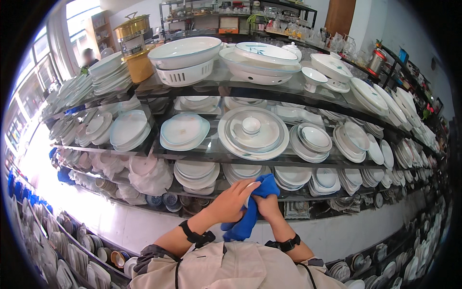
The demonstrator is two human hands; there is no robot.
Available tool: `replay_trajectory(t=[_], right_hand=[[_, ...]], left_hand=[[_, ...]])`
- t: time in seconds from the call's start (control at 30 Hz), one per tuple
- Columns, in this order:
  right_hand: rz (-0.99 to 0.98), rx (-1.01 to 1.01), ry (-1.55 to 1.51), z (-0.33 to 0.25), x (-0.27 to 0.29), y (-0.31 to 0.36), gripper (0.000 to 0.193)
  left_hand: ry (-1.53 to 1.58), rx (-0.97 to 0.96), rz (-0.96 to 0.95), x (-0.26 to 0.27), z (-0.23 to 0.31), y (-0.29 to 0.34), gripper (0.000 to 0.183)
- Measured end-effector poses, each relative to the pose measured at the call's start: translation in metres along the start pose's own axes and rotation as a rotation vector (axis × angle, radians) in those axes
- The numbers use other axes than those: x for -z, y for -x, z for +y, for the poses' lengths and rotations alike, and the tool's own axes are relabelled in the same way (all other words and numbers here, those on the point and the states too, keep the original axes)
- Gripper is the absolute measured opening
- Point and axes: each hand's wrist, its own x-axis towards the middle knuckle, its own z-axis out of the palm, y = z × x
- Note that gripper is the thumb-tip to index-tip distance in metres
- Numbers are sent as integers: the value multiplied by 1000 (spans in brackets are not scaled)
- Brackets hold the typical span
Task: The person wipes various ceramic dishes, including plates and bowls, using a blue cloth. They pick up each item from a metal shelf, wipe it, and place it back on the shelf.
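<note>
In front of my chest both hands are together at the level of the lower shelf. My left hand (235, 201) is closed round a small white piece of dishware (250, 193), of which only a pale edge shows. A blue cloth (266, 187) is bunched over that piece, and its loose end hangs below. My right hand (267, 208) grips the cloth from the other side, its fingers mostly covered. Beyond my hands, a small white bowl (250, 125) sits on a stack of round plates (226, 139) on the middle shelf.
Large serving bowls (185, 50) and a gold-coloured pot (139, 65) stand on the top glass shelf (192, 89). Plate stacks (195, 173) crowd the lower shelf close to my hands. More dishes line low racks (72, 241) on both sides. A person (88, 58) is far left.
</note>
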Motion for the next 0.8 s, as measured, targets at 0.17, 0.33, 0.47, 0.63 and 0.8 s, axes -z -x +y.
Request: replay_trajectory(t=[0.17, 0.33, 0.47, 0.63, 0.8], right_hand=[[-149, 324, 200, -15, -3, 1, 36], [-99, 182, 29, -47, -23, -5, 43], [-111, -136, -300, -45, -41, -6, 39], [-225, -100, 135, -46, -44, -4, 41], [-321, 166, 255, -53, -65, -4, 44]], left_hand=[[21, 106, -138, 24, -8, 10, 88], [-17, 112, 135, 14, -13, 18, 85], [-151, 77, 360, 5, -21, 27, 82], [34, 125, 159, 25, -16, 38, 92], [156, 227, -16, 62, -25, 64, 106]])
